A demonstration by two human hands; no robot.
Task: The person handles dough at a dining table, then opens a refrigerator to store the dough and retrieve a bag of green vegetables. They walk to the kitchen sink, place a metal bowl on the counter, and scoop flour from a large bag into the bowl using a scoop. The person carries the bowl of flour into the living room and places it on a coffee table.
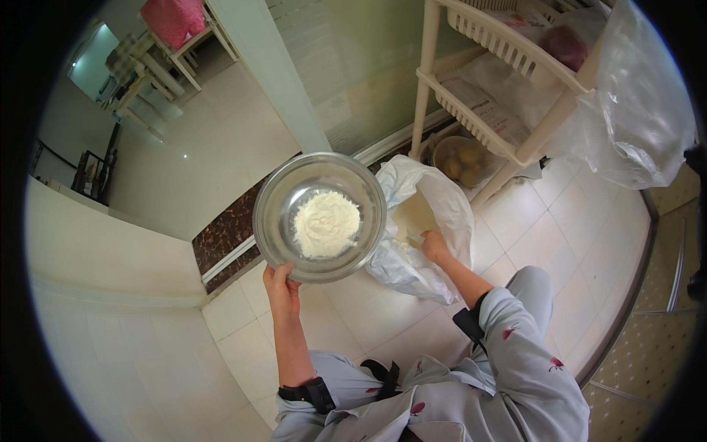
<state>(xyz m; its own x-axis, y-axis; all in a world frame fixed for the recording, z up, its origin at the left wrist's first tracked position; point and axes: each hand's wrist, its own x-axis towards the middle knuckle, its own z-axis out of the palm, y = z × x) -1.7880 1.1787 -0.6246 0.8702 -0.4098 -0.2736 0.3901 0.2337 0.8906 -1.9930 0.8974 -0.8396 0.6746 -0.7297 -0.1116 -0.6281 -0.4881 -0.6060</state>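
My left hand (283, 287) grips the near rim of a round metal bowl (270, 221), its thumb over the edge. A mound of white flour-like powder (327, 224) lies in the bowl. To the right of the bowl, an open white plastic sack (458, 210) stands on the tiled floor, with pale powder (417, 212) inside. My right hand (434, 246) reaches into the sack's mouth with its fingers curled. It seems to hold a small, pale, translucent thing, perhaps a scoop, whose exact kind I cannot tell.
A cream plastic shelf rack (475, 116) holds newspapers and bags; a bowl of potato-like items (461, 160) sits at its bottom. A clear plastic bag (635, 110) hangs from its right side. Left are a doorway with a dark stone threshold (229, 224) and a wall; cabinets (657, 331) stand right.
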